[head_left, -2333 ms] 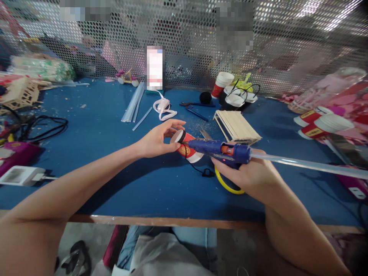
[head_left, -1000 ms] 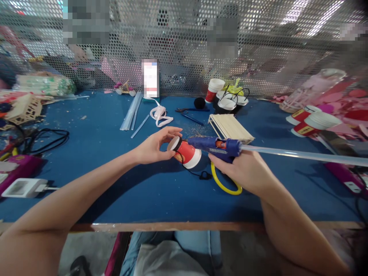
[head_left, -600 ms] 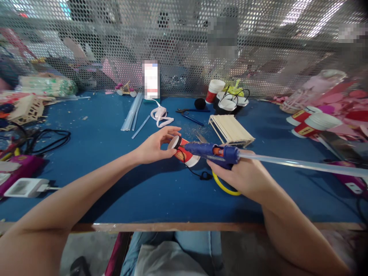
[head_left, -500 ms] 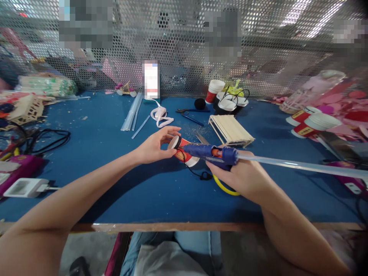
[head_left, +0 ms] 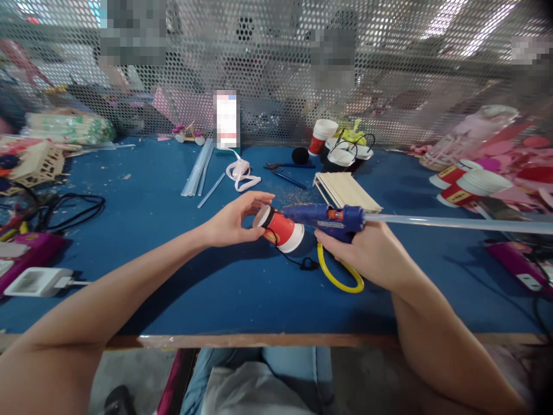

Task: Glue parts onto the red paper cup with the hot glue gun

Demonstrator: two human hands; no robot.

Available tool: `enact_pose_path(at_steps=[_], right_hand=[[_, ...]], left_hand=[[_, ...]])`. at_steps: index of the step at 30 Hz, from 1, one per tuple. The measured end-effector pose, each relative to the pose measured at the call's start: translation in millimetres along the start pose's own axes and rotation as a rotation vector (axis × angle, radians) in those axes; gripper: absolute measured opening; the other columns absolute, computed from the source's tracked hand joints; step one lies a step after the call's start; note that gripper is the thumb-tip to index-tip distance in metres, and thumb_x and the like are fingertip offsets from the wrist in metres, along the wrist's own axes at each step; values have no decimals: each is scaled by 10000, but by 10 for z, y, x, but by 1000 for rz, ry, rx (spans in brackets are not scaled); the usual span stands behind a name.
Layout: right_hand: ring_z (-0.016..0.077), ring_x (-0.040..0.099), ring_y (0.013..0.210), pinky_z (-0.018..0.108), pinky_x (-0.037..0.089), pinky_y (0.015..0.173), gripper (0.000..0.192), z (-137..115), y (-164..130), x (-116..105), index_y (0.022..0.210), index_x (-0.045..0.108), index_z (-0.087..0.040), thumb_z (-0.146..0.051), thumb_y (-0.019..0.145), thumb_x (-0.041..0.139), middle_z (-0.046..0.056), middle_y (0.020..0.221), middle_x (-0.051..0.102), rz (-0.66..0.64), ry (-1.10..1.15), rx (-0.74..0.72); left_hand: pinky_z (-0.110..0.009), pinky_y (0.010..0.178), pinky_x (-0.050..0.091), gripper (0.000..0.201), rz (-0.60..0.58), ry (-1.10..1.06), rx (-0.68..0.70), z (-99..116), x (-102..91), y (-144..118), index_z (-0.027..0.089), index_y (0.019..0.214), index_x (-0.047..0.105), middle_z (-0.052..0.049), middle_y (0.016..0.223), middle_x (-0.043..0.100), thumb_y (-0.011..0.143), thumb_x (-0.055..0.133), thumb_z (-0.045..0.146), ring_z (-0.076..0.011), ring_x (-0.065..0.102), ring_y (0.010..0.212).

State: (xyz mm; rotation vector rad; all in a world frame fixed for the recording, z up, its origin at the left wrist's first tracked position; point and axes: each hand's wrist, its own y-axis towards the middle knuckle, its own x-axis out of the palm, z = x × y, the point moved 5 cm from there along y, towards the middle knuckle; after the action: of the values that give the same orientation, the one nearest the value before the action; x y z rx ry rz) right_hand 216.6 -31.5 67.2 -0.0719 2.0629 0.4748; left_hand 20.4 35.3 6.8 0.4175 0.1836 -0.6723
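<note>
A red paper cup (head_left: 284,229) lies tilted on its side, its white rim towards the right. My left hand (head_left: 239,219) grips it by the base end, fingers over the top and thumb below. Round that end runs a black band (head_left: 266,219), and a black cord (head_left: 285,257) trails from it onto the table. My right hand (head_left: 367,251) is wrapped round a blue hot glue gun (head_left: 317,215), with a long clear glue stick (head_left: 449,221) out of its back. The nozzle is close to the band; I cannot tell whether it touches. Below sits a yellow loop handle (head_left: 341,282).
Behind the cup are pliers (head_left: 289,178), a black ball (head_left: 300,155), white ribbon (head_left: 242,174), glue sticks (head_left: 199,170) and a bundle of wooden sticks (head_left: 348,193). More cups (head_left: 479,183) stand at right. A white charger (head_left: 41,282) lies at left. A perforated metal screen (head_left: 268,69) closes the back.
The glue gun has lifted a little and shifted right, uncovering more of the red cup and the yellow loop. My left hand has stayed nearly in place on the cup.
</note>
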Motion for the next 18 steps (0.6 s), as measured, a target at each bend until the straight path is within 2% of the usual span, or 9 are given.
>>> enact_pose_path(at_steps=[8, 11, 14, 16, 18], right_hand=[[119, 419, 481, 261, 379, 473, 155, 60, 33, 32, 620, 494, -213, -273, 762, 511, -27, 526, 470, -6, 99, 48], [116, 440, 446, 262, 385, 461, 226, 110, 42, 37, 590, 468, -215, -327, 756, 575, -39, 484, 482, -26, 136, 122], [127, 464, 414, 275, 400, 449, 195, 227, 67, 11, 664, 550, -210, -375, 721, 636, -48, 450, 500, -13, 214, 238], [141, 506, 441, 283, 423, 461, 214, 383, 102, -36, 758, 594, -205, -389, 687, 677, -36, 497, 553, 62, 292, 302], [168, 577, 548, 299, 460, 514, 298, 608, 148, -116, 840, 607, -204, -404, 648, 715, 3, 649, 636, 218, 343, 336]], left_hand=[[-395, 983, 431, 669, -3, 55, 12, -6, 9, -11, 222, 1282, 429, -90, 1159, 524, 668, 673, 119, -206, 553, 1075], [-378, 962, 443, 665, -6, 58, 29, 0, 14, -8, 231, 1276, 431, -81, 1138, 531, 668, 672, 112, -199, 562, 1058], [-378, 955, 449, 657, 1, 58, 33, 17, 17, -3, 228, 1264, 441, -79, 1116, 545, 660, 666, 99, -204, 563, 1055], [-389, 965, 445, 647, 12, 62, 19, 25, 16, -1, 218, 1255, 445, -82, 1114, 545, 656, 659, 96, -208, 559, 1062], [-397, 977, 441, 639, 19, 70, -1, 27, 17, 0, 211, 1251, 442, -86, 1125, 540, 657, 650, 101, -209, 558, 1067]])
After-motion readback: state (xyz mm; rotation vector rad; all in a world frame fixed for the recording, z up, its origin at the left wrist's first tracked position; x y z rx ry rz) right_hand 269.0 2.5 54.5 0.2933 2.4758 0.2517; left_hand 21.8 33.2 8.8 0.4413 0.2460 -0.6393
